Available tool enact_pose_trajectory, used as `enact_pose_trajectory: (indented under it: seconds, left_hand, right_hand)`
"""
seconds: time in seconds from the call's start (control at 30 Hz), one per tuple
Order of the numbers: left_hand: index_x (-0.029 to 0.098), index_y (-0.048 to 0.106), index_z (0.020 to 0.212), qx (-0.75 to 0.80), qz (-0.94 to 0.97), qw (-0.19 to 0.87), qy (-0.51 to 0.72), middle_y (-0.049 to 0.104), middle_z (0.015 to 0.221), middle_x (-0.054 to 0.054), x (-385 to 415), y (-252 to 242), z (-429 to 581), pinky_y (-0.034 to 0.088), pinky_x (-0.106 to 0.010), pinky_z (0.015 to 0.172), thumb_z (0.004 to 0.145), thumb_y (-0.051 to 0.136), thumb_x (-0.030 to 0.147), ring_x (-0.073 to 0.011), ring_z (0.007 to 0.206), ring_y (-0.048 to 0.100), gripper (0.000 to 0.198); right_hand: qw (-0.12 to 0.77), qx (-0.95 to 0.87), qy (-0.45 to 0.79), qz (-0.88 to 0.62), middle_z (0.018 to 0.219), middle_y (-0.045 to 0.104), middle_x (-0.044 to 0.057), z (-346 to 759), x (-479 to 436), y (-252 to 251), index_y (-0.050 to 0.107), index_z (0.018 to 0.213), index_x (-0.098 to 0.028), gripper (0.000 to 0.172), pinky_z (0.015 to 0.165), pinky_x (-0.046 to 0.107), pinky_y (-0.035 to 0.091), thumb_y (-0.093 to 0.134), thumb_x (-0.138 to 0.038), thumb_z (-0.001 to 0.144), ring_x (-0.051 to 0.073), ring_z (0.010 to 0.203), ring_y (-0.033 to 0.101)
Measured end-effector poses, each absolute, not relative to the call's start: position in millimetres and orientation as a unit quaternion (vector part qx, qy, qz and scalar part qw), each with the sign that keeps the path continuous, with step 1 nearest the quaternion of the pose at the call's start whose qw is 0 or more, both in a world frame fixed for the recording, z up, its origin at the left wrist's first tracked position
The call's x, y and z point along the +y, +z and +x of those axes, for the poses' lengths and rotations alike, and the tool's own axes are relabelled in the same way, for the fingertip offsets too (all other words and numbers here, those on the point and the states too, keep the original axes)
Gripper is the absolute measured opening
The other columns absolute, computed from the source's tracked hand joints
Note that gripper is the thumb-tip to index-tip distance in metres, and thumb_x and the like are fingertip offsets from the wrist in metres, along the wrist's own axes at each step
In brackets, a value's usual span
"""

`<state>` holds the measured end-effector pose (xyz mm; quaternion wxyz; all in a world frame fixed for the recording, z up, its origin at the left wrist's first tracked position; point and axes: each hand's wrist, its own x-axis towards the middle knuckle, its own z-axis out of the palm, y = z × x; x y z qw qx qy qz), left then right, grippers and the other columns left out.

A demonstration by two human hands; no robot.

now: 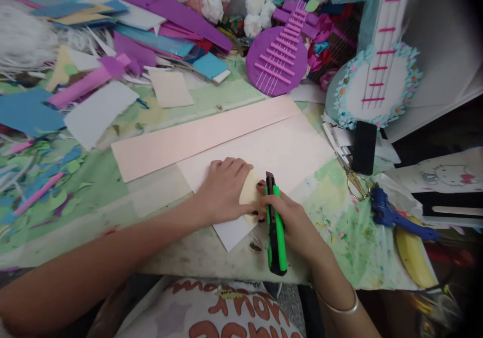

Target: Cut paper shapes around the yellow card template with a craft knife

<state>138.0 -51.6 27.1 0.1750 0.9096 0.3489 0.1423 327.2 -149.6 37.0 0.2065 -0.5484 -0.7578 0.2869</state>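
Card piece [248, 193], small and pale yellow, lies near the front edge of the table [339, 247], on top of a white sheet [298, 144]. The left hand [224, 189] is palm down over it with the fingers loosely spread and the thumb near its lower edge, steadying it rather than clenching. The right hand [296, 222] is curled firmly around a green and black utility knife [277, 227], its head pointing away from the body; how far the blade is out I cannot tell. Fingertips of both hands meet at the card's right side, close to the knife. For clean, safe handling, the card wants even pressure flat against the sheet, and those fingertips should stay off the blade's line; light, repeated strokes would likely tear less than one hard push.

A long pink strip [207, 137] lies along the sheet's far side. To the right are gold-handled scissors [358, 187], a black phone [365, 148] and a blue hot glue gun [394, 217]. Paint-like green stains mark the table covering, and paper scraps [33, 109] crowd the left. At the back sit a purple model lute [277, 61] and a larger pale blue model instrument [381, 84] trimmed with paper petals.
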Motion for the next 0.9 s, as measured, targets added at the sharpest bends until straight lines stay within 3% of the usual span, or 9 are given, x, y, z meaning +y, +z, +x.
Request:
enact_pose_trajectory:
  seconds: [0.1,0.17,0.23,0.3,0.37,0.53,0.7,0.9]
  left_hand:
    - [0.017,0.054,0.118,0.369,0.882,0.254,0.146,0.062,0.118,-0.012,-27.9,35.6,130.1,0.042,-0.045,0.092,0.078,0.067,0.053,-0.0292,0.108,0.056,0.055]
    - [0.017,0.056,0.115,0.388,0.873,0.241,0.172,0.061,0.118,-0.011,-3.2,40.9,120.2,0.042,-0.039,0.094,0.086,0.06,0.047,-0.0263,0.109,0.057,0.042]
    - [0.017,0.057,0.117,0.484,0.847,0.138,0.168,0.057,0.124,-0.014,23.8,42.9,108.0,0.038,-0.045,0.098,0.089,0.055,0.043,-0.0323,0.119,0.05,0.038]
    - [0.011,0.057,0.117,0.541,0.821,0.11,0.149,0.053,0.123,-0.023,48.0,40.3,96.3,0.037,-0.055,0.095,0.087,0.057,0.044,-0.0432,0.12,0.046,0.045]
    - [0.009,0.056,0.116,0.582,0.803,0.102,0.078,0.053,0.122,-0.024,66.2,34.5,87.9,0.038,-0.054,0.093,0.084,0.058,0.053,-0.0451,0.118,0.047,0.055]
    - [0.012,0.057,0.115,0.594,0.793,0.127,0.044,0.059,0.111,-0.02,89.8,24.6,82.3,0.043,-0.045,0.086,0.075,0.063,0.059,-0.0384,0.105,0.056,0.062]
    - [0.015,0.064,0.094,0.57,0.806,0.151,0.04,0.064,0.096,-0.014,104.6,25.9,79.8,0.044,-0.037,0.078,0.079,0.057,0.049,-0.0306,0.091,0.059,0.038]
    - [0.015,0.065,0.086,0.569,0.807,0.142,0.066,0.065,0.095,-0.014,115.9,24.7,79.9,0.044,-0.036,0.079,0.076,0.057,0.044,-0.0283,0.09,0.057,0.032]
  right_hand:
    - [0.217,-0.764,0.259,-0.55,0.14,0.054,0.011,327.6,-151.0,26.5,0.053,0.106,-0.025,0.021,0.1,0.038,0.049,0.056,-0.013,0.089,0.025,0.131,0.051]
    - [0.222,-0.769,0.244,-0.547,0.141,0.053,0.012,328.3,-151.3,22.9,0.052,0.108,-0.025,0.021,0.102,0.038,0.048,0.058,-0.017,0.09,0.024,0.133,0.049]
    - [0.226,-0.773,0.235,-0.544,0.141,0.054,0.012,328.8,-152.0,21.3,0.051,0.109,-0.025,0.022,0.103,0.038,0.048,0.059,-0.019,0.09,0.024,0.133,0.049]
    - [0.229,-0.774,0.231,-0.543,0.141,0.053,0.012,328.9,-152.6,20.7,0.051,0.11,-0.025,0.022,0.103,0.037,0.048,0.06,-0.02,0.09,0.023,0.134,0.049]
    - [0.236,-0.775,0.228,-0.54,0.142,0.053,0.011,328.6,-152.7,20.5,0.051,0.11,-0.026,0.023,0.103,0.037,0.049,0.059,-0.02,0.09,0.022,0.134,0.049]
    - [0.241,-0.774,0.227,-0.54,0.142,0.053,0.011,326.6,-152.0,22.1,0.051,0.111,-0.026,0.022,0.104,0.037,0.048,0.058,-0.021,0.09,0.022,0.133,0.05]
    - [0.219,-0.772,0.229,-0.552,0.142,0.053,0.012,324.6,-152.4,26.0,0.052,0.11,-0.025,0.02,0.104,0.037,0.049,0.058,-0.021,0.091,0.023,0.132,0.05]
    - [0.215,-0.767,0.243,-0.553,0.14,0.055,0.012,317.4,-145.6,30.2,0.054,0.11,-0.025,0.021,0.102,0.04,0.05,0.057,-0.02,0.09,0.025,0.13,0.053]
